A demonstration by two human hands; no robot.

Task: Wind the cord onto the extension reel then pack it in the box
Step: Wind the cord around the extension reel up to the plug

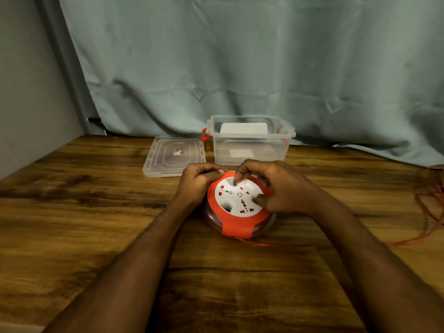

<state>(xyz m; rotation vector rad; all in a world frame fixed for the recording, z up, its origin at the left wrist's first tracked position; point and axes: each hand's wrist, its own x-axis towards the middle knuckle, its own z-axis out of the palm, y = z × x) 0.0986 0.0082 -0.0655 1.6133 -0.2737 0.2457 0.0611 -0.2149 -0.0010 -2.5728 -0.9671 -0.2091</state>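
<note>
A round orange and white extension reel lies flat on the wooden table, sockets facing up. My left hand grips its far left rim. My right hand rests on the white face, a fingertip pressed into a recess near the top and the thumb on the right side. An orange cord leaves the reel's near edge, runs right along the table and lies in loose loops at the right edge. Behind the reel stands a clear plastic box with red latches, open at the top.
The box's clear lid lies flat to the left of the box. A grey-green curtain hangs behind the table, and a wall closes the left side.
</note>
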